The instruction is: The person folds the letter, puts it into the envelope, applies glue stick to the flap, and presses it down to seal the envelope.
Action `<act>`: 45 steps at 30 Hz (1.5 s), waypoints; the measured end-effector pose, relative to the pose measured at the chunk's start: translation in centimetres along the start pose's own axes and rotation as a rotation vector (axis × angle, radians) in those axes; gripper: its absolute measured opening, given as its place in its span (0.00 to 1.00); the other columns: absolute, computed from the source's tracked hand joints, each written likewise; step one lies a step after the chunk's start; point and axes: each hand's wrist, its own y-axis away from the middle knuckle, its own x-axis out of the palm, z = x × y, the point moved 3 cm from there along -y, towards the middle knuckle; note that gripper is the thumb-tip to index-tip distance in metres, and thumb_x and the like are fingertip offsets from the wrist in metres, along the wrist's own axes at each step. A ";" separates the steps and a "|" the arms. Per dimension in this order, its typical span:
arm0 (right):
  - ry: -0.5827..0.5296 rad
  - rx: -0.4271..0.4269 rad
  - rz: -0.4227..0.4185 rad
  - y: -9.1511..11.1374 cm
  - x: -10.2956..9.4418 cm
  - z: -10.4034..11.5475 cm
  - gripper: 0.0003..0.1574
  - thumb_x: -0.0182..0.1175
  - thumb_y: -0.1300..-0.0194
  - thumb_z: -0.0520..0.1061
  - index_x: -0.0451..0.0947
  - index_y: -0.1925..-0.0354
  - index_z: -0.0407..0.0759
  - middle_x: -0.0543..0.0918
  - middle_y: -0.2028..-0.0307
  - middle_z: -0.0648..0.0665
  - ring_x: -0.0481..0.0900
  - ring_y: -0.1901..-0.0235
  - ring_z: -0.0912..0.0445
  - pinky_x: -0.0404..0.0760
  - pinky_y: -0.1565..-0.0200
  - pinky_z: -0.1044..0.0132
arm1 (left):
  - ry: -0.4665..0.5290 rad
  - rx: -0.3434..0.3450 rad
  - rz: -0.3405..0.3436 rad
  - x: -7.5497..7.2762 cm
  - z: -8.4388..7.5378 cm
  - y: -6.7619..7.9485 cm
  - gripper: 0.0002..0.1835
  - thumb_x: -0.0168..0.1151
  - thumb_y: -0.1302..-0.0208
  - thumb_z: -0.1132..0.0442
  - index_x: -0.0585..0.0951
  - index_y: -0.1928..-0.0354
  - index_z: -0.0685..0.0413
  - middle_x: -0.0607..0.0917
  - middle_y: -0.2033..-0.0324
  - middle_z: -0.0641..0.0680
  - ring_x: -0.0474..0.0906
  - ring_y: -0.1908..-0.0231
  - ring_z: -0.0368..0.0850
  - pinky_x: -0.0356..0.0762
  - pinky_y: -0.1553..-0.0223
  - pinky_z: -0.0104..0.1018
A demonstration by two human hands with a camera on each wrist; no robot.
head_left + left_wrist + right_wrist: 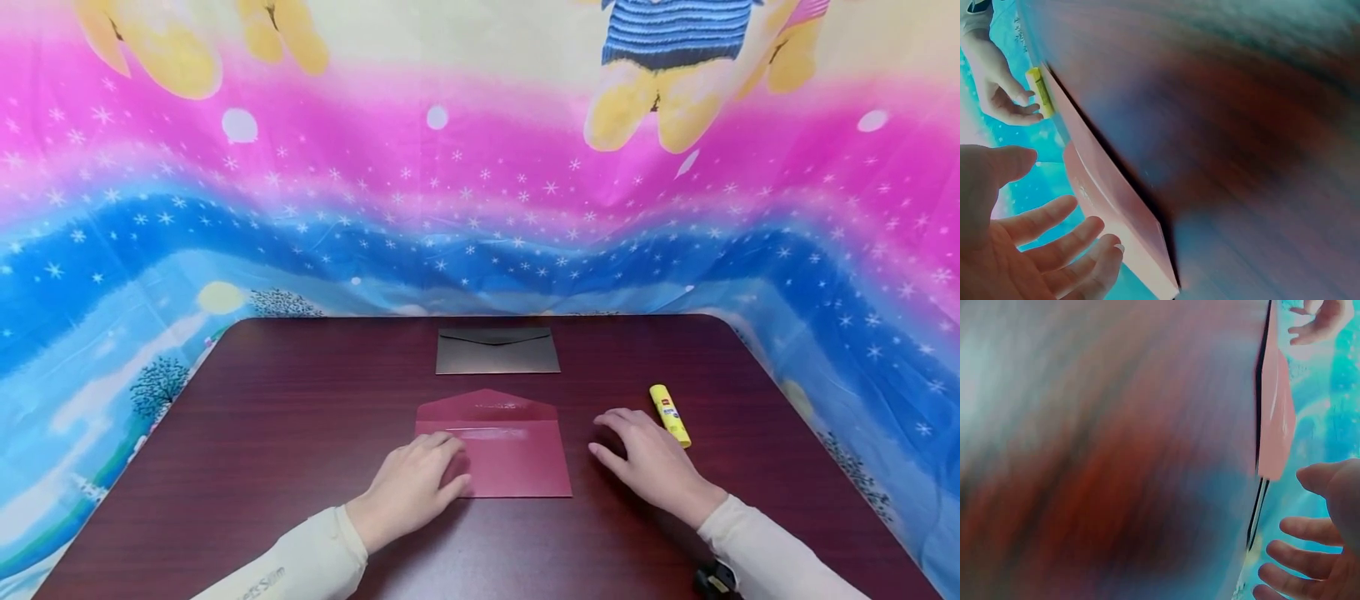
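Observation:
A dark red envelope (517, 467) lies on the table with its pointed flap (487, 402) spread out toward the far side. Shiny streaks show on the flap and just below its fold. My left hand (412, 487) is over the envelope's left edge, fingers loosely bent and holding nothing; its palm side (1041, 250) shows in the left wrist view. To the envelope's right, my right hand (648, 458) hovers low with relaxed, spread fingers (1300, 556) and an empty palm. A yellow glue stick (670, 415) with its cap on lies just beyond the right hand.
Behind the red envelope, a grey-brown envelope (498, 353) lies with its flap folded down. The dark wooden table (285, 417) has rounded far corners. A colourful printed cloth (465, 200) hangs around its far and side edges.

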 end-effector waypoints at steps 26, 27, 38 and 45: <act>0.036 0.306 0.036 0.2 -1.9 -8.6 0.45 0.69 0.39 0.55 0.63 0.36 0.32 0.80 0.56 0.28 0.79 0.63 0.41 0.81 0.68 0.47 | 0.057 0.048 0.056 0.9 -2.3 -0.3 0.17 0.67 0.35 0.48 0.83 0.51 0.49 0.87 0.55 0.47 0.84 0.56 0.43 0.84 0.59 0.40; 0.033 0.310 0.046 0.2 -1.9 -8.8 0.44 0.69 0.38 0.55 0.62 0.36 0.32 0.81 0.56 0.28 0.80 0.64 0.42 0.81 0.68 0.47 | 0.058 0.048 0.057 0.9 -2.3 -0.2 0.17 0.67 0.35 0.48 0.83 0.51 0.49 0.87 0.55 0.47 0.84 0.56 0.43 0.84 0.59 0.40; -0.004 0.333 0.118 0.1 -1.6 -9.6 0.32 0.68 0.37 0.49 0.72 0.45 0.27 0.84 0.61 0.30 0.78 0.71 0.48 0.80 0.67 0.49 | 0.080 0.058 0.058 0.8 -2.5 0.0 0.16 0.67 0.35 0.49 0.84 0.51 0.49 0.87 0.57 0.46 0.83 0.58 0.41 0.83 0.60 0.37; -0.028 0.255 0.071 0.0 -1.5 -8.7 0.24 0.66 0.35 0.43 0.77 0.47 0.27 0.85 0.58 0.29 0.80 0.67 0.46 0.80 0.64 0.46 | 0.093 0.046 0.061 0.7 -2.4 0.0 0.18 0.66 0.34 0.49 0.83 0.48 0.49 0.87 0.54 0.47 0.83 0.55 0.42 0.84 0.58 0.38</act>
